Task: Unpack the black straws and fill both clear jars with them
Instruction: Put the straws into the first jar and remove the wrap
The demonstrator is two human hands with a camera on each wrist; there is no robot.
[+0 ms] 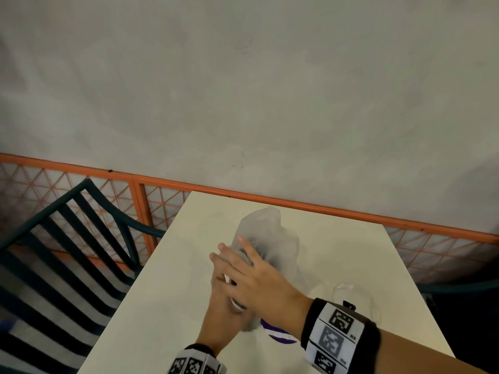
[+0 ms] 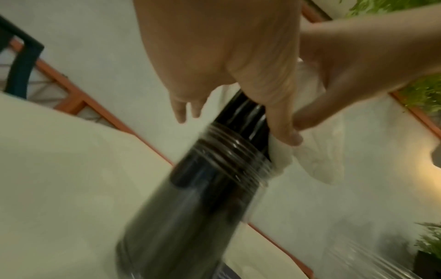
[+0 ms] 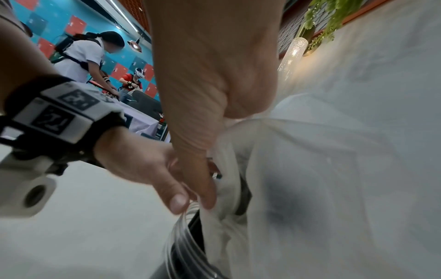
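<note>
A clear jar (image 2: 190, 217) packed with black straws (image 2: 241, 117) stands tilted on the white table (image 1: 351, 252); the straws stick out of its threaded mouth. My left hand (image 1: 218, 292) wraps round the bundle just above the rim (image 3: 179, 241), its thumb against the plastic. My right hand (image 1: 251, 268) reaches across from the right and pinches the translucent plastic bag (image 1: 272, 233), which hangs crumpled off the straws' far end (image 2: 317, 160). In the head view both hands hide the jar. The second clear jar (image 1: 356, 300) stands near my right wrist; I cannot make out its contents.
A purple-and-white flat object (image 1: 278, 336) lies under my right forearm. A dark slatted chair (image 1: 67, 252) stands left of the table. An orange mesh railing (image 1: 297, 203) and a grey wall run behind it. Other people work at a table in the background (image 3: 90, 56).
</note>
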